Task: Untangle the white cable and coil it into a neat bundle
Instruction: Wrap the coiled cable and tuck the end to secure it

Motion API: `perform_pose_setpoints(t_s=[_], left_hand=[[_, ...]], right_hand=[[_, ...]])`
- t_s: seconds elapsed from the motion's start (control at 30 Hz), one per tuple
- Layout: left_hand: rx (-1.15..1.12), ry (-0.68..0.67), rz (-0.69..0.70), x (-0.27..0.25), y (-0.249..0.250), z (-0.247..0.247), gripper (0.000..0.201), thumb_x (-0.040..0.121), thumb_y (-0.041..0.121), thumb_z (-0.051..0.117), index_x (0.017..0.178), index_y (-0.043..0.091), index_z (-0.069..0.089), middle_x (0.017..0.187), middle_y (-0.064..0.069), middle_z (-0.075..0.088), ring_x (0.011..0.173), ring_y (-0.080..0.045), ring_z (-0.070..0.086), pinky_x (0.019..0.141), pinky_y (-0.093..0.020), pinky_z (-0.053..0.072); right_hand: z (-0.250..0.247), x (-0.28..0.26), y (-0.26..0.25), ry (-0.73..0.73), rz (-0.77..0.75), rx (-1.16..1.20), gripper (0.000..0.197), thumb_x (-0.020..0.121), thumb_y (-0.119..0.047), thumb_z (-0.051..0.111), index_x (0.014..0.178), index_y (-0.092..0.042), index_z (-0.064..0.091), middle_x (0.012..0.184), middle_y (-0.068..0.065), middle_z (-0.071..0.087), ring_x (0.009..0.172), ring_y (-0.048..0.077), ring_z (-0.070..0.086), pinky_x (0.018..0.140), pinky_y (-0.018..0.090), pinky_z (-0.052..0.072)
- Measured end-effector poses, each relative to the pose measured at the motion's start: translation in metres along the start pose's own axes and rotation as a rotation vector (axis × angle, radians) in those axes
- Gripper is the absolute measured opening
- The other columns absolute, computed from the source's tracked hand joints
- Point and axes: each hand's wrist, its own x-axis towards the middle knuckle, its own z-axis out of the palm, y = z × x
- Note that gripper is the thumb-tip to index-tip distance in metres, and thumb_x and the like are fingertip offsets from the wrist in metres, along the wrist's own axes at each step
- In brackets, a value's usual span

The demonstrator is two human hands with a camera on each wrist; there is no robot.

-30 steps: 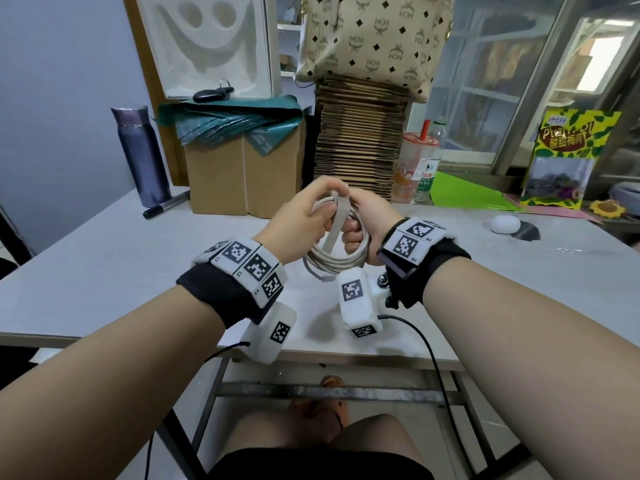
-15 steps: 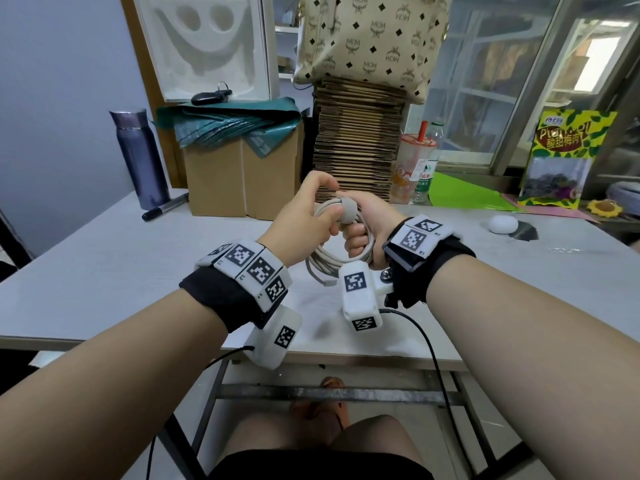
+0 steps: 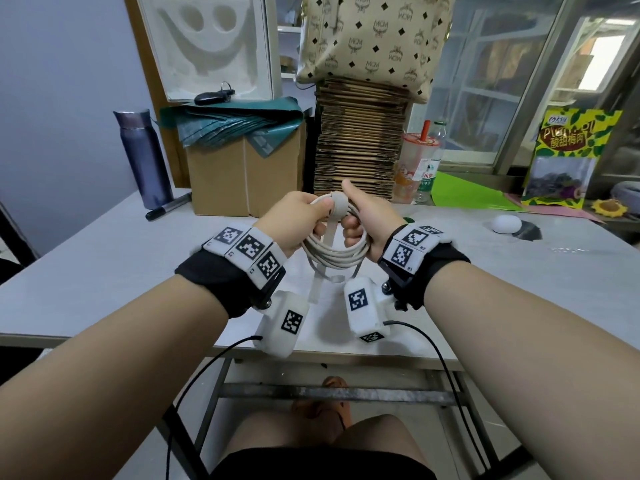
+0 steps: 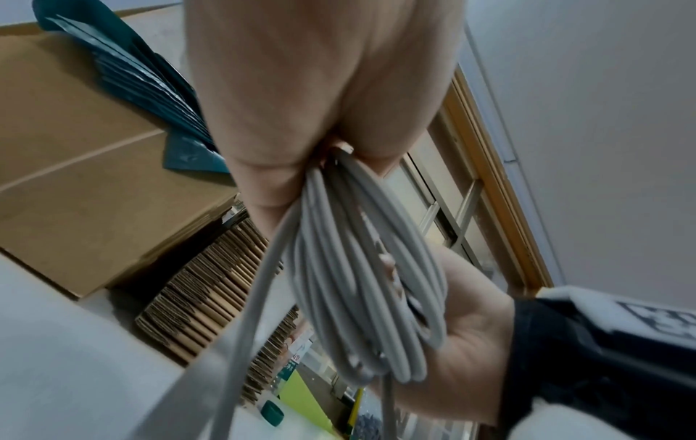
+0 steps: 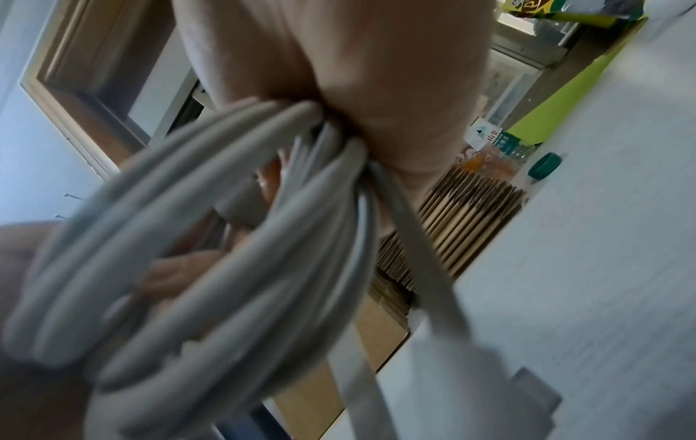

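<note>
The white cable is wound into a round coil of several loops, held upright above the table between both hands. A flat pale strap is wrapped over the coil's top, and its loose end hangs down through the loops. My left hand pinches the top of the coil from the left. My right hand grips it from the right, thumb raised, fingers curled through the loop. The left wrist view shows the cable bunched under the left hand. In the right wrist view the blurred cable fills the frame under the right hand.
The grey table carries a purple flask, a black marker, a cardboard box, stacked flat cartons, a drink cup and a white ball. Wrist-camera wires hang below the table edge.
The strap, held straight down across the coil a second ago, is now wrapped over the coil's top. The right thumb has lifted off it.
</note>
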Motion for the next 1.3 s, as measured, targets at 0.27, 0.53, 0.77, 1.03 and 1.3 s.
perform_pose_setpoints(t_s=[0.27,0.53,0.77,1.03,1.3], left_hand=[[-0.043,-0.065,-0.042,0.002,-0.003,0.0,0.028,0.101,0.017,0.04,0.098,-0.003,0.059,0.059,-0.006,0.046,0.048,-0.014,0.04,0.05,-0.024,0.035],[-0.57,-0.028,-0.127,0.002,-0.01,-0.005,0.042,0.099,0.007,0.044,0.14,0.01,0.035,0.071,-0.012,0.059,0.043,-0.008,0.041,0.042,-0.017,0.041],[-0.587,-0.034,-0.146,0.005,-0.014,-0.006,0.035,0.099,0.006,0.042,0.134,0.001,0.043,0.063,-0.01,0.057,0.037,-0.006,0.039,0.037,-0.012,0.036],[-0.586,-0.151,-0.196,0.004,-0.016,-0.001,0.033,0.101,0.009,0.035,0.123,-0.003,0.057,0.06,0.0,0.052,0.037,-0.001,0.038,0.04,-0.01,0.034],[-0.018,-0.104,0.151,-0.005,-0.01,0.005,0.024,0.099,0.008,0.041,0.111,0.015,0.061,0.071,-0.007,0.059,0.043,-0.003,0.041,0.045,-0.016,0.035]], right_hand=[[-0.005,0.003,0.007,-0.001,-0.071,-0.084,0.043,0.093,-0.053,0.045,0.075,-0.015,0.053,0.044,-0.004,0.041,0.036,0.01,0.034,0.046,0.023,0.027],[-0.003,0.002,0.007,-0.082,-0.033,0.102,0.037,0.078,-0.018,0.058,0.109,0.001,0.059,0.054,0.005,0.048,0.043,0.014,0.045,0.045,0.023,0.04],[-0.011,-0.003,0.011,-0.238,-0.038,0.004,0.04,0.068,0.017,0.042,0.099,-0.007,0.046,0.072,0.011,0.049,0.052,0.015,0.056,0.047,0.02,0.045],[-0.013,-0.003,0.018,-0.267,-0.07,-0.087,0.057,0.073,0.002,0.072,0.122,0.0,0.042,0.095,0.015,0.058,0.076,0.021,0.062,0.067,0.033,0.056],[-0.02,-0.009,0.015,-0.337,0.003,0.053,0.025,0.089,-0.037,0.058,0.085,-0.013,0.061,0.059,-0.001,0.047,0.049,0.008,0.042,0.045,0.016,0.037]])
